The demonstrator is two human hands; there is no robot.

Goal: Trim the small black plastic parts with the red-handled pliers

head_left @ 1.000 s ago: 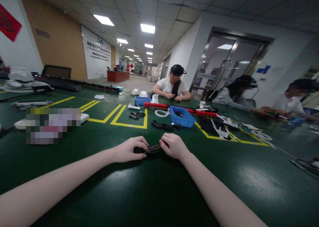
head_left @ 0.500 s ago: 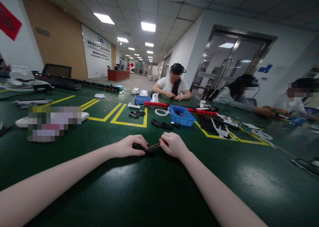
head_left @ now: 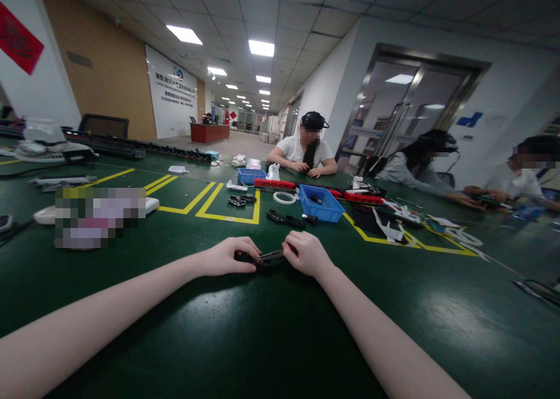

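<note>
Both of my hands rest on the dark green table [head_left: 262, 329] and hold one small black part [head_left: 268, 258] between them. My left hand [head_left: 227, 256] is closed on its left end, fingers curled over it. My right hand [head_left: 306, 254] pinches the right end. The part is long and thin, with a brownish middle; most of it is hidden under my fingers. Past my hands lie more black parts [head_left: 286, 219] and a second black cluster [head_left: 240, 200] near the yellow floor-tape lines.
A blue bin [head_left: 320, 205], a white ring [head_left: 284, 198], a smaller blue bin [head_left: 250, 176] and red strips [head_left: 273, 184] lie farther back. Three people sit working at the far and right sides. A white device [head_left: 46, 215] lies at left.
My hands have shifted slightly away from me and up in the view while still holding the black part. The grip looks the same.
</note>
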